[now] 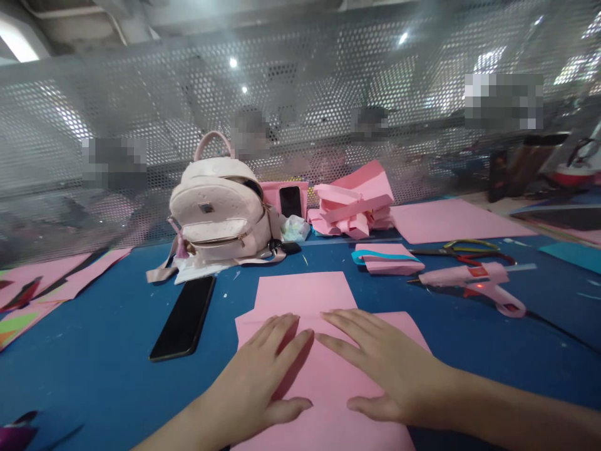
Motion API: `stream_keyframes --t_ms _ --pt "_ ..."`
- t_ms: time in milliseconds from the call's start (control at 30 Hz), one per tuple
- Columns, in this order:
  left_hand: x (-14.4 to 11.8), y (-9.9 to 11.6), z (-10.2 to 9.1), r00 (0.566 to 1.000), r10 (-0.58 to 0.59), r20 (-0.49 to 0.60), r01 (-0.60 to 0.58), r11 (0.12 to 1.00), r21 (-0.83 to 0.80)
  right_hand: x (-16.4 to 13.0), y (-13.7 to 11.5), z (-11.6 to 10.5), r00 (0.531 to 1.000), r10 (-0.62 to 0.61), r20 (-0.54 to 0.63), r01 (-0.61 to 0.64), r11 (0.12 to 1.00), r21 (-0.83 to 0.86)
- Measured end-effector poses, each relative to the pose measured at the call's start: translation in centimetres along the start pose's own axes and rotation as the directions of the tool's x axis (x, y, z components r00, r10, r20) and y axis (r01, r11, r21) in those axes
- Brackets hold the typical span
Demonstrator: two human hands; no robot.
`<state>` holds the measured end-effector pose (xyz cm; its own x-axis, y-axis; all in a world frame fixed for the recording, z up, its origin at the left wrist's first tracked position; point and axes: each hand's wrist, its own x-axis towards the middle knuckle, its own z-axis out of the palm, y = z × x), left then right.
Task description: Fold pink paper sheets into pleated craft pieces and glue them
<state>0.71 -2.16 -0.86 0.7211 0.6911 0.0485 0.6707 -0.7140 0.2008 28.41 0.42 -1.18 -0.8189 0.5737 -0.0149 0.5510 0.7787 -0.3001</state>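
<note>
Pink paper (323, 416) lies before me on the blue table, with a narrower pink flap (303, 289) reaching out at its far edge. My left hand (267, 369) rests flat on the left part of the paper, fingers stretched out. On the right part, my right hand (375, 363) lies palm down, its fingers spread and pointing toward the left hand. The fingertips of both hands are close to a crease across the paper. Neither hand grips anything.
A black phone (184, 319) lies left of the paper, with a pale pink backpack (218, 213) behind it. At right are a pink glue gun (479, 279) with a cord, scissors (488, 254) and a folded pink piece (389, 259). Crumpled pink paper (354, 200) sits against the perforated metal screen (305, 81).
</note>
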Motion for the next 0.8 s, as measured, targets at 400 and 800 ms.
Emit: stream_keyframes --t_ms 400,800 --pt "0.04 0.2 -0.03 1.0 -0.002 0.021 0.001 0.999 0.042 -0.02 -0.22 -0.05 1.0 0.0 0.016 0.001 1.0 -0.029" --pt "0.14 0.42 -0.29 1.0 -0.015 0.026 0.014 0.999 0.036 0.07 -0.04 0.12 0.999 -0.026 -0.038 0.025 0.999 -0.034"
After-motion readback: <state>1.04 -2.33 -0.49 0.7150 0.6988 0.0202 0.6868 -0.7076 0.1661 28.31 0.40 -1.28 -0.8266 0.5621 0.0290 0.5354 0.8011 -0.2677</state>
